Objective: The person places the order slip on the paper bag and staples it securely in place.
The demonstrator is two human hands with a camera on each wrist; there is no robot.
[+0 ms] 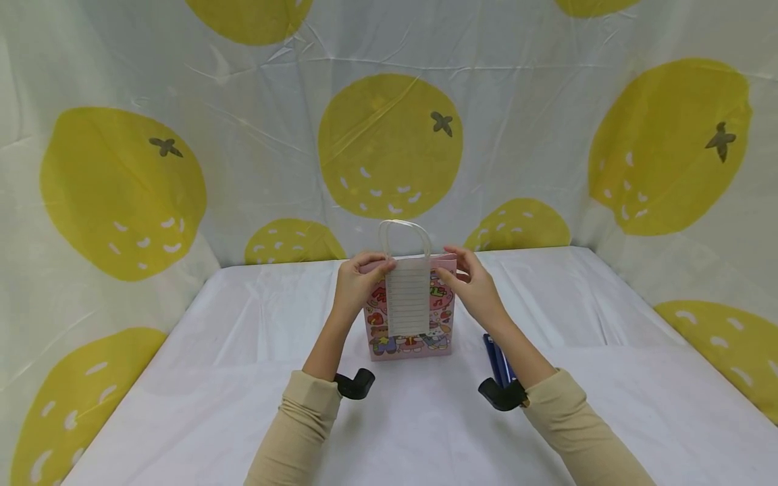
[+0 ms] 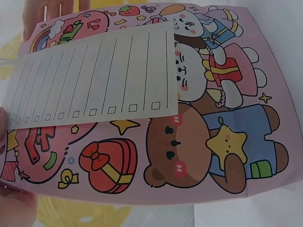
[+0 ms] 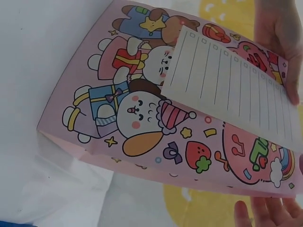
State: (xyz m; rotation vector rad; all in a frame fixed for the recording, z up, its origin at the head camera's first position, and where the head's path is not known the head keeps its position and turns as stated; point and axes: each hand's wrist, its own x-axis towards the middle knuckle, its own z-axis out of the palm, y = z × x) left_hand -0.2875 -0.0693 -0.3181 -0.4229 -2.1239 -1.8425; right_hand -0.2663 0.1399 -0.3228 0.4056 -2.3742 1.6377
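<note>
A pink paper gift bag [image 1: 378,324] printed with cartoon animals stands upright on the white table, its white loop handles [image 1: 421,231] raised. Over its front hangs a white checklist sheet [image 1: 408,300] with ruled lines and small boxes. My left hand [image 1: 358,282] pinches the bag's upper left edge, the thumb in front beside the sheet. At the upper right edge, my right hand [image 1: 477,287] holds the bag with the thumb in front and fingers behind. The right wrist view shows some of those fingers [image 3: 272,213] past the bag's side.
Blue pen-like items [image 1: 500,361] lie on the table [image 1: 413,418] under the right forearm. Black wrist cameras [image 1: 356,385] sit on both wrists. A white cloth with yellow fruit prints [image 1: 389,145] hangs behind and at both sides.
</note>
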